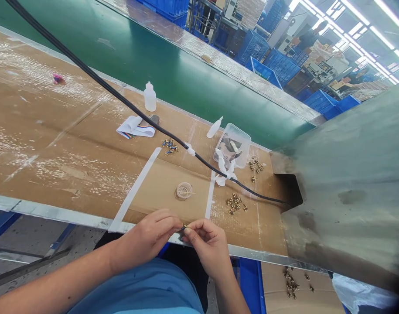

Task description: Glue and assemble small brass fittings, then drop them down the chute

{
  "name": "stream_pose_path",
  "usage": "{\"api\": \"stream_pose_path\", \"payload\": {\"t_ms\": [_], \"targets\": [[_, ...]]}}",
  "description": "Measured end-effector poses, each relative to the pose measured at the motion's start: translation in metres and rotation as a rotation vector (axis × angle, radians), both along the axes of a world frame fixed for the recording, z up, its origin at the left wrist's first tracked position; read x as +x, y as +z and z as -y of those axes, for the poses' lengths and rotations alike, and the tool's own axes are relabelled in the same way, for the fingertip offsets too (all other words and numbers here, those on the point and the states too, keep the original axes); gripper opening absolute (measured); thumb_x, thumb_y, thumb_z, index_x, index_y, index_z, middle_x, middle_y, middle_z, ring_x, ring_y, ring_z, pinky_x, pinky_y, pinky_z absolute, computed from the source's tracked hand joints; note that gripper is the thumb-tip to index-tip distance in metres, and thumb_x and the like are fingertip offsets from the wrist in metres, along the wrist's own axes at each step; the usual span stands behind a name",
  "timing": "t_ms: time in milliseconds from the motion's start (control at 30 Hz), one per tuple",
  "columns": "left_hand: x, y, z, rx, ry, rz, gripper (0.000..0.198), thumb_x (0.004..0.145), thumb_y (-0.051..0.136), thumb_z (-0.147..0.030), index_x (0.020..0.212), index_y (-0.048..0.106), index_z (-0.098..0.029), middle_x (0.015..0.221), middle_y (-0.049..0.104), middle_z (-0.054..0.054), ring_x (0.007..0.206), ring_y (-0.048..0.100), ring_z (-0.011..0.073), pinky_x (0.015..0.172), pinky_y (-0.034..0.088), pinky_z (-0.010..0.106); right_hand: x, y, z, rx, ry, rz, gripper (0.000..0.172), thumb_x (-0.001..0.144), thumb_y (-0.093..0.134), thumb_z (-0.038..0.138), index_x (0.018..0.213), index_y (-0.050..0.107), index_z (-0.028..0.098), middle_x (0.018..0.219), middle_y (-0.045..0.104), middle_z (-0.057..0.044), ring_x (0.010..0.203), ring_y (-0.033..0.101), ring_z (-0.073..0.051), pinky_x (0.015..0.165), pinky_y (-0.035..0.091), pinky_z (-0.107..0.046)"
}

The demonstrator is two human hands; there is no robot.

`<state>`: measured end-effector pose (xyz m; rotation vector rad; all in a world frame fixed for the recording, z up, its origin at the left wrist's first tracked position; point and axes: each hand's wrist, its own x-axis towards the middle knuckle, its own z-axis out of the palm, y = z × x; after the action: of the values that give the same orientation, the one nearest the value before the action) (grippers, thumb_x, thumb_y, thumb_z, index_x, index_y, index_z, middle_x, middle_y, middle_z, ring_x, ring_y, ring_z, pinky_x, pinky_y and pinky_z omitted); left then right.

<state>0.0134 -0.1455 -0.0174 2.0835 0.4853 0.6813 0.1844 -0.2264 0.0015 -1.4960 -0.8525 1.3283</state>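
At the table's front edge my left hand (158,229) and my right hand (207,242) meet fingertip to fingertip. Both pinch one small dark and gold metal piece (184,227), mostly covered by the fingers. Just beyond them a small round clear cup (184,191) sits on a cardboard mat, with a thin stick resting in it. To its right lies a pile of small gold-coloured metal pieces (234,203). Farther back on the left is a cluster of similar pieces with blue on them (170,146).
A black cable (127,102) crosses above the table. A white bottle (150,97), a slim dropper bottle (214,127), a striped ribbon (135,127) and a clear plastic box (237,144) stand or lie behind. A metal panel (346,187) rises at right; a green conveyor (173,65) runs behind.
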Motion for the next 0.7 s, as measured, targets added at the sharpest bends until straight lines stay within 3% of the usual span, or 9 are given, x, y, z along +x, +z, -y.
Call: {"api": "stream_pose_path", "payload": {"t_ms": [700], "targets": [[0.0004, 0.0003, -0.0014, -0.001, -0.004, 0.016, 0.017, 0.095, 0.04, -0.007, 0.097, 0.054, -0.016, 0.089, 0.057, 0.005, 0.084, 0.052, 0.0155, 0.077, 0.043, 0.027, -0.0011, -0.0027, 0.0007, 0.011, -0.004, 0.034, 0.018, 0.081, 0.068, 0.032, 0.077, 0.065, 0.015, 0.068, 0.067, -0.002, 0.061, 0.061, -0.012, 0.059, 0.047, -0.022]]}}
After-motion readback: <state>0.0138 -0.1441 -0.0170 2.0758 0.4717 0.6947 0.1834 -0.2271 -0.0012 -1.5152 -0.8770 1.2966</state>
